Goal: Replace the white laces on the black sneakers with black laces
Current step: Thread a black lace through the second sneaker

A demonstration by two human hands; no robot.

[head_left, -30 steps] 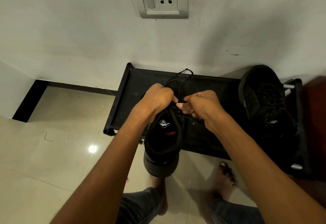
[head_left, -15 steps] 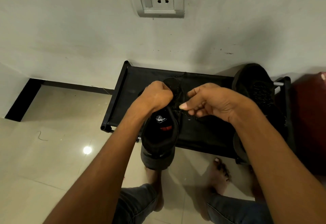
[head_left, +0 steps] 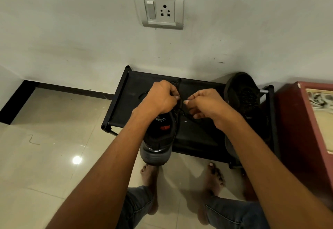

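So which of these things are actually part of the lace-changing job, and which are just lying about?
Part of the job:
- sneaker in hand
- black lace
- left hand and right hand, both pinching the lace
- second sneaker, on the rack
- black shoe rack, serving as the work surface

Just lying about:
- wall socket
- red box

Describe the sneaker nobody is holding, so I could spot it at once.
Below the wall socket stands a low black rack. At its right end, beside the red box, the second sneaker rests untouched, toe toward the wall.
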